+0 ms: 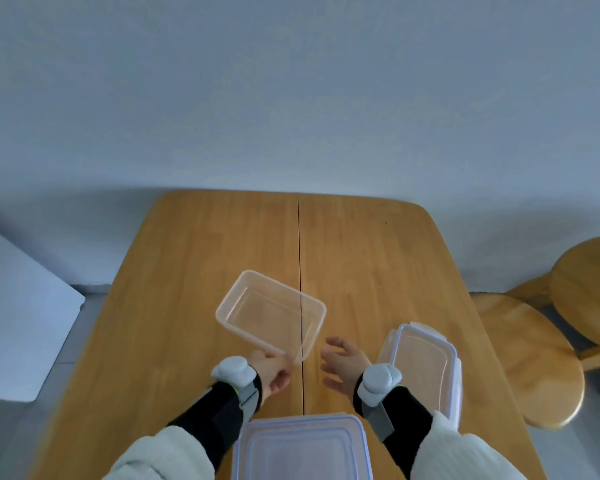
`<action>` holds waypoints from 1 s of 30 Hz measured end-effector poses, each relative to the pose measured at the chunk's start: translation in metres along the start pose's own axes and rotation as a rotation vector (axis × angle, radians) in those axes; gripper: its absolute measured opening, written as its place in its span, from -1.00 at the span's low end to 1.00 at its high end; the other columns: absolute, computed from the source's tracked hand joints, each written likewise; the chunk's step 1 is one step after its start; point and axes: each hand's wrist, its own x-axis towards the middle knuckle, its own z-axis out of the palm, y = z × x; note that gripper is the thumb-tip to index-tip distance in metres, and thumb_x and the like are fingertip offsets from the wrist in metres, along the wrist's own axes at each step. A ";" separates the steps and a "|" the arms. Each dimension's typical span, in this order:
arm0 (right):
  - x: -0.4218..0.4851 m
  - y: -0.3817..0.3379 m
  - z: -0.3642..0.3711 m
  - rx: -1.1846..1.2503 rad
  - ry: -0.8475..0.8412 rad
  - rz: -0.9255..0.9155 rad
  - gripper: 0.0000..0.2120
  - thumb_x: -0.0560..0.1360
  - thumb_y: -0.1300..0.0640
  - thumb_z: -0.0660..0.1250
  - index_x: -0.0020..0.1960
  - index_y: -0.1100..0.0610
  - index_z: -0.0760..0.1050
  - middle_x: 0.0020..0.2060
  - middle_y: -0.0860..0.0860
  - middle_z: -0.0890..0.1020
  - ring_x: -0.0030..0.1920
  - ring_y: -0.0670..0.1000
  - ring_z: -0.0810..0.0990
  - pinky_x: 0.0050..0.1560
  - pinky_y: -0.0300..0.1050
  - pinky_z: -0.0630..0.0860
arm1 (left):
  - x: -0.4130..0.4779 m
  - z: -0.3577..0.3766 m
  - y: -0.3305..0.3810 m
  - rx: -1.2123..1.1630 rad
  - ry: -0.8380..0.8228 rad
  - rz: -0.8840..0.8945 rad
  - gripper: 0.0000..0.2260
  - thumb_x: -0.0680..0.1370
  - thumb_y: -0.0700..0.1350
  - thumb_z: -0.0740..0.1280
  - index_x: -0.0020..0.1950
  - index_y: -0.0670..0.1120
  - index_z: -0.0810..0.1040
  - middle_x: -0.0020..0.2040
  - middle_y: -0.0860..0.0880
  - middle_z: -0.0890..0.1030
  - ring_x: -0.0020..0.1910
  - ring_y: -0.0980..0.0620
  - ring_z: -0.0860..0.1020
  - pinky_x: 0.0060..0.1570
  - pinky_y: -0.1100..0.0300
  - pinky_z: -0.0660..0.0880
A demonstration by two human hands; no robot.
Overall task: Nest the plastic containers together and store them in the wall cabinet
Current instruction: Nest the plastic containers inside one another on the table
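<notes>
A clear, lidless rectangular plastic container is held tilted above the middle of the wooden table. My left hand pinches its near corner. My right hand hovers just right of that corner with fingers spread, holding nothing. A second clear container with a blue-trimmed clip lid lies to the right, partly behind my right forearm. A third, larger lidded container sits at the table's near edge between my forearms.
Two round wooden stools stand close to the table's right side. A white block-like surface sits off the left side. A plain grey-white wall runs behind the table. No cabinet is in view.
</notes>
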 end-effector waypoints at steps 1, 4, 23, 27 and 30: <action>0.001 -0.002 0.003 -0.028 0.020 0.002 -0.65 0.51 0.12 0.32 0.29 0.09 0.42 0.01 0.05 0.52 0.04 0.06 0.54 0.04 -0.01 0.59 | -0.002 0.000 0.001 0.124 0.054 0.003 -0.76 0.49 -0.10 0.41 -0.15 -0.24 0.43 -0.45 -0.11 0.58 -0.34 -0.06 0.50 -0.31 0.14 0.50; 0.007 -0.005 0.004 -0.073 0.050 -0.012 -0.53 0.51 0.09 0.33 0.39 0.06 0.32 0.14 0.08 0.49 0.12 0.11 0.52 0.01 -0.02 0.57 | 0.017 -0.028 0.018 0.530 0.430 0.165 -0.35 0.47 0.13 0.36 0.31 -0.33 0.29 0.19 -0.31 0.53 0.19 -0.25 0.50 0.19 -0.05 0.43; 0.008 0.003 -0.053 0.267 0.035 0.092 -0.69 0.61 0.00 0.16 -0.01 0.15 0.61 -0.07 0.05 0.68 -0.05 0.09 0.61 -0.11 -0.02 0.54 | -0.003 -0.071 0.016 0.152 -0.013 0.184 -0.75 0.49 -0.44 0.27 0.14 -0.25 0.50 0.16 -0.26 0.53 0.07 -0.20 0.56 -0.01 -0.01 0.54; 0.008 0.016 -0.075 0.077 0.180 -0.066 -0.76 0.57 0.06 0.25 0.15 0.15 0.55 0.01 0.04 0.62 0.06 0.10 0.59 0.06 0.04 0.55 | -0.005 -0.072 0.015 0.205 0.022 0.232 -0.74 0.52 -0.32 0.31 0.21 -0.24 0.47 0.14 -0.20 0.53 0.11 -0.15 0.53 0.10 0.00 0.51; 0.000 0.017 -0.113 0.013 0.424 -0.155 -0.68 0.49 0.16 0.37 0.23 0.16 0.49 0.01 0.11 0.59 -0.04 0.15 0.58 -0.03 0.02 0.52 | -0.004 -0.080 0.025 0.280 0.119 0.344 -0.75 0.54 -0.18 0.33 0.21 -0.17 0.49 0.11 -0.13 0.53 0.10 -0.07 0.51 0.07 0.10 0.50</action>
